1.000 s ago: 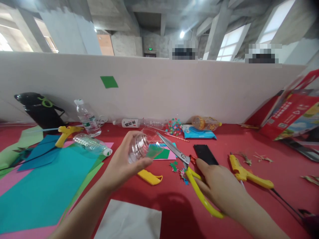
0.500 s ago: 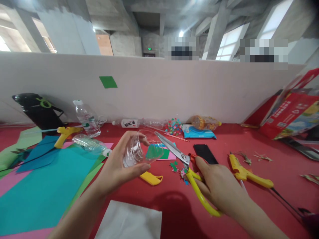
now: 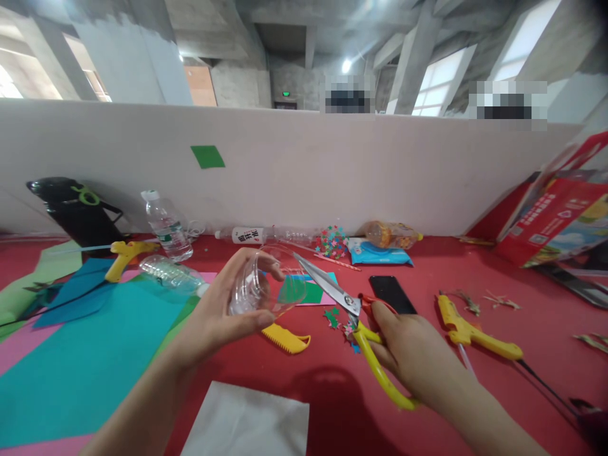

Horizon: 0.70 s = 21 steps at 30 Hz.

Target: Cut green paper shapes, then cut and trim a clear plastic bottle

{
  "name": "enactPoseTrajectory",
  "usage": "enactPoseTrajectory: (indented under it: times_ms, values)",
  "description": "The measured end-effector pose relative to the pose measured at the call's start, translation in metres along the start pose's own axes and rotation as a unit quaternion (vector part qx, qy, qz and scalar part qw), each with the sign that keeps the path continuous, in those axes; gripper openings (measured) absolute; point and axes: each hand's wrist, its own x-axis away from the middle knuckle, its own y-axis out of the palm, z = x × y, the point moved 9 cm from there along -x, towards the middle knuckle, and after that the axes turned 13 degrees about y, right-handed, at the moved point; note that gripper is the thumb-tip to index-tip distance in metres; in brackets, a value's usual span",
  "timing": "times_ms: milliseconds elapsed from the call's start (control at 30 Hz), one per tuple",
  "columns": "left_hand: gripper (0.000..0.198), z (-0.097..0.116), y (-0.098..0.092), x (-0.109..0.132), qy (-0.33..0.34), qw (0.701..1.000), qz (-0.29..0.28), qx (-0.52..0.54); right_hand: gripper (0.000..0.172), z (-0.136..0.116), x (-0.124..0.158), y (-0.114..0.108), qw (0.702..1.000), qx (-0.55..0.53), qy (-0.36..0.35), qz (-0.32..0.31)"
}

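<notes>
Clear plastic bottle piece [image 3: 263, 288], a cut-off section lying on its side, sits in our left hand [image 3: 223, 313] above the red table [image 3: 427, 266]; our left grip is curled around it, thumb below and fingers [image 3: 266, 266] over the top. Our right hand [image 3: 411, 351] has its grip wrapped through the yellow handles of the scissors [image 3: 354, 316], and the blades are parted a little, their tips reaching the open rim of the bottle piece. Just under the left hand lies a yellow comb-like tool [image 3: 287, 339], and small coloured paper scraps [image 3: 339, 323] lie beneath the scissors. A black phone [image 3: 392, 293] rests just beyond the right hand, with a yellow glue gun [image 3: 475, 332] to its right. Teal paper sheets [image 3: 85, 361] cover the table's left side, and a white sheet [image 3: 247, 421] lies nearest us.
</notes>
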Motion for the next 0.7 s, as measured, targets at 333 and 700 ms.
enactPoseTrajectory:
  times_ms: [333,700]
  values:
    - [0.050,-0.005,0.009,0.002,-0.033,0.994,-0.048,0.091,0.019,-0.003,0.000,-0.008,1.000,0.012,-0.019,0.010]
    - [0.053,-0.007,0.014,0.001,-0.044,0.985,-0.074,0.149,0.012,0.000,0.000,0.002,0.999,0.047,-0.018,-0.017]
